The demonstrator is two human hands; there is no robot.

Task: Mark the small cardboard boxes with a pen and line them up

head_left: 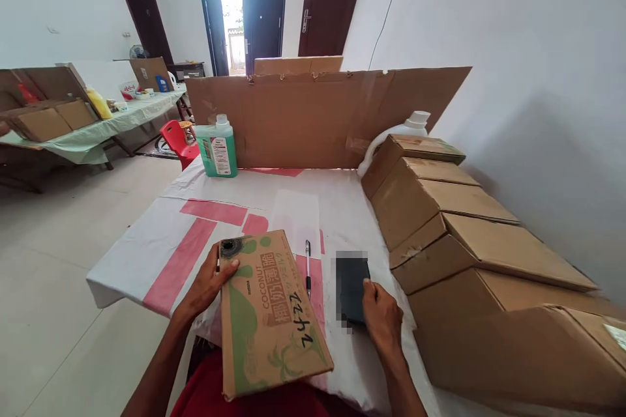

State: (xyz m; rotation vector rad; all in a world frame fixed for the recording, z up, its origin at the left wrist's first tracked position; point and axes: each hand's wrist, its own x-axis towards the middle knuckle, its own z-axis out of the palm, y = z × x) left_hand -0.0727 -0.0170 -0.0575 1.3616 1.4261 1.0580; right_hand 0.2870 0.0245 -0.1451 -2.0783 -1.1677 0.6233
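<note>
Coconut box (271, 316) at table (147, 247) near edge, marked 2422, gripped by left hand (208, 283). Right hand (381, 316) rests on phone (352, 287), grip unclear. Pen (308, 267) lies unused between.

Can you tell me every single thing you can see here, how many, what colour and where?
coconut box: 1, brown with green print, near table edge, "2422" written on it
pen: 1, black and silver, right of the coconut box
phone: 1, black, blurred, right of the pen
green bottle: 1, white cap, far left of table
white jug: 1, behind the plain boxes
plain boxes: several, brown, leaning in a row on the right
cardboard sheet: 1, brown, upright at table's far edge
table cover: 1, white with pink patches
red chair: 1, beyond the table
left hand: grips the coconut box
right hand: touches the phone
</note>
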